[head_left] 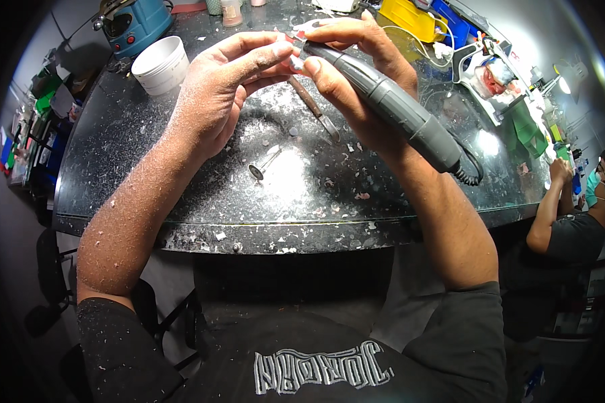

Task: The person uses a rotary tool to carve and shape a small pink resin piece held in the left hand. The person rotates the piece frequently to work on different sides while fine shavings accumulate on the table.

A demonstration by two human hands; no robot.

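Note:
My right hand (356, 74) is closed around a dark grey rotary handpiece (390, 97), whose coiled cord trails off its rear end. The handpiece's tip points left, toward my left fingertips. My left hand (225, 80), dusted with white powder like its forearm, pinches a small pink and white piece (296, 63). Fingers cover most of that piece, so its full shape is hidden. Below the hands, a knife-like hand tool (309, 104) with a brown handle and metal blade lies on the dark table (215, 195). Nearer me rests a small metal tool with a round end (256, 172).
A white tub (161, 67) stands left of my hands, with a blue machine (134, 27) behind it. At the right are a metal frame holding a red and white model (494, 77) and a yellow bin (410, 20). Another person (571, 221) sits at far right. Powder and scraps cover the tabletop.

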